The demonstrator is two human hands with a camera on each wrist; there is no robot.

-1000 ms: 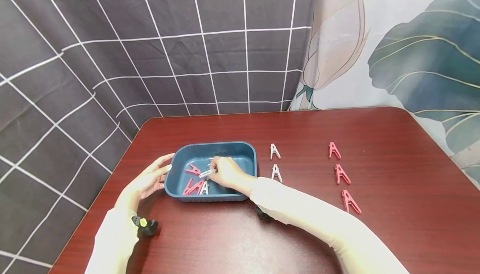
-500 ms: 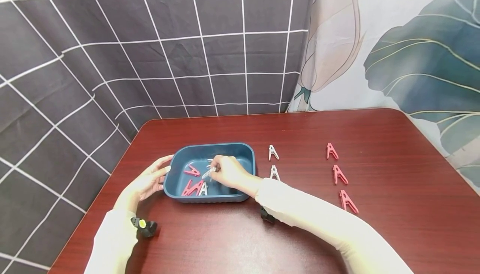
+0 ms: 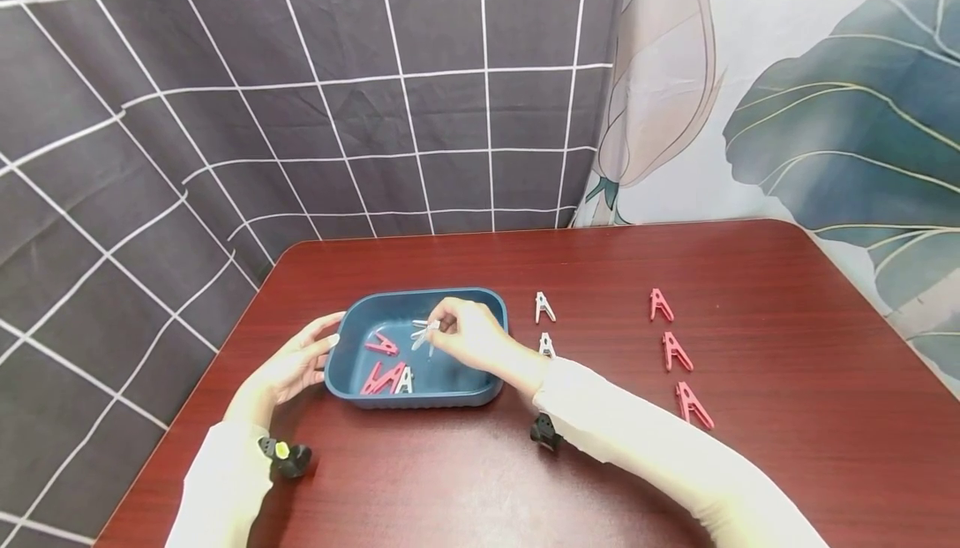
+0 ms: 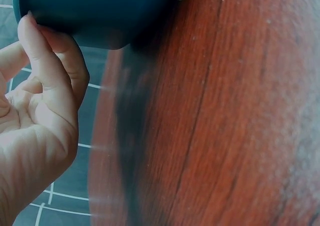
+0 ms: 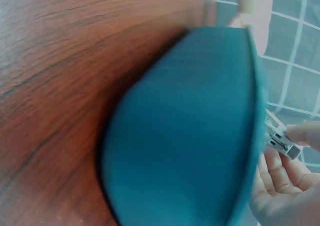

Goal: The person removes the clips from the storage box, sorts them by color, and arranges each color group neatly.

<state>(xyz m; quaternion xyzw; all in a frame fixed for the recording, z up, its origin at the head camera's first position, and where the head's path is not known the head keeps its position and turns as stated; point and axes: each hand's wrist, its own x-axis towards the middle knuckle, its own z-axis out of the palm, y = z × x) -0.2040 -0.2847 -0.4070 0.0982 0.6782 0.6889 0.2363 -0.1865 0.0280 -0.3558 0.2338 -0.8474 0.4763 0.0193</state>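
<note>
My right hand [image 3: 480, 338] is over the inside of a blue plastic basin [image 3: 442, 400]. Between thumb and fingers it pinches a white clothespin [image 5: 281, 140], whose metal spring shows in the right wrist view. My left hand [image 3: 298, 358] touches the basin's left end from outside, fingers lightly bent against the wall. Inside the basin lie a pink clothespin [image 3: 382, 344], more pink clothespins [image 3: 381, 378] near the front and a white clothespin [image 3: 405, 380] beside them. White prongs near my right fingertips overlap the held clothespin in the head view.
On the red-brown wooden table [image 3: 465, 481], two white clothespins [image 3: 544, 308] stand in a column right of the basin, the nearer partly behind my sleeve. Farther right, three pink clothespins [image 3: 677, 352] form another column. A grid-patterned curtain [image 3: 442, 114] hangs behind the table.
My right hand has drawn slightly right and back within the basin, still pinching the white clothespin, which has turned. My left hand stays at the basin's end.
</note>
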